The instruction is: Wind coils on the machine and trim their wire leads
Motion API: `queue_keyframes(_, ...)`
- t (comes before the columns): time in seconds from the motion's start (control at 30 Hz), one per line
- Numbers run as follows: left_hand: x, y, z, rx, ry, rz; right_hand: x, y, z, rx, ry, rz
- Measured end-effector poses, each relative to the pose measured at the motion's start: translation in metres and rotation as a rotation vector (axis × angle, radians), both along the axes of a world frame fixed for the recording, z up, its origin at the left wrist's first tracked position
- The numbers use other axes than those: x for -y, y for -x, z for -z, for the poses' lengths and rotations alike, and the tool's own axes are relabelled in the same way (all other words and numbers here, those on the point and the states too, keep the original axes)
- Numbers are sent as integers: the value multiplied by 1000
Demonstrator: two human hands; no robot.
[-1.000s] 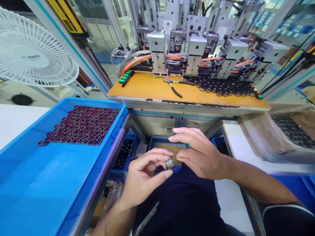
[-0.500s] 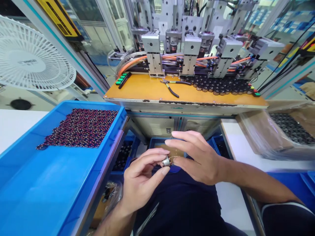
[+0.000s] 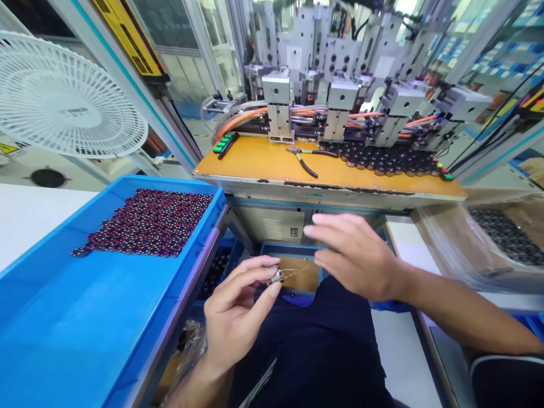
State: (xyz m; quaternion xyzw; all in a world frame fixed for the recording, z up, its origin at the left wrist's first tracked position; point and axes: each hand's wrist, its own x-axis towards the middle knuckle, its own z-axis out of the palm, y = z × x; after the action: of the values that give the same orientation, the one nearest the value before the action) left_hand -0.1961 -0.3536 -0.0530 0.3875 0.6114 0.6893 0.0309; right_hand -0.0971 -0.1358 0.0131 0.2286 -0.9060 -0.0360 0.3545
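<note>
My left hand (image 3: 238, 309) pinches a small silver cylindrical part (image 3: 276, 276) between thumb and fingertips; thin wire leads stick out of it to the right. My right hand (image 3: 355, 252) hovers just right of the part, slightly blurred, fingers stretched out and apart, holding nothing. Both hands are above my lap, in front of a small blue box (image 3: 297, 249) with a brown bottom under the bench.
A big blue tray (image 3: 55, 334) at left holds several dark purple parts (image 3: 148, 222). The orange bench (image 3: 263, 161) carries pliers (image 3: 306, 158), rows of dark cylinders (image 3: 382, 158) and a machine (image 3: 340, 96). A white fan (image 3: 63, 102) stands far left, a plastic-lined box (image 3: 501, 238) right.
My right hand has let go of the part and lifted up and to the right, fingers opening. My left hand has kept the part and shifted slightly left.
</note>
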Motion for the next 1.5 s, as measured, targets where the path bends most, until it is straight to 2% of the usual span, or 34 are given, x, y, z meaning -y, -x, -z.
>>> queue_keyframes(0.1,5,4,2,11,-29,-38,-33,39,-3,-22,210,94)
queue_keyframes(0.2,10,6,2,24,-59,-59,-68,92,-3,68,333,336)
queue_keyframes(0.3,16,6,1,34,-82,-74,-90,142,3,287,314,603)
queue_keyframes(0.4,22,5,-1,37,-94,-95,-97,172,10,387,293,700)
queue_keyframes(0.5,27,7,-2,45,-94,-126,-95,179,11,474,265,758)
queue_keyframes(0.67,29,11,-1,45,-106,-140,-91,154,7,550,215,730)
queue_keyframes(0.8,25,11,0,54,-115,-128,-88,110,11,535,122,675)
queue_keyframes(0.87,23,11,0,64,-116,-126,-78,80,19,488,142,582)
queue_keyframes(0.9,21,11,0,66,-115,-122,-69,64,24,461,205,504)
queue_keyframes(0.97,19,11,1,61,-111,-113,-45,29,35,406,445,289)
queue_keyframes(1.1,12,12,1,48,-94,-99,12,-34,54,644,940,1)
queue_keyframes(1.2,5,11,0,45,-79,-89,41,-58,61,786,1185,-211)
queue_keyframes(1.27,2,9,-1,30,-66,-81,49,-62,63,815,1255,-308)
queue_keyframes(1.33,0,7,-3,10,-59,-77,50,-60,65,826,1270,-346)
queue_keyframes(1.5,0,3,-3,-9,-47,-94,47,-48,64,849,1202,-303)
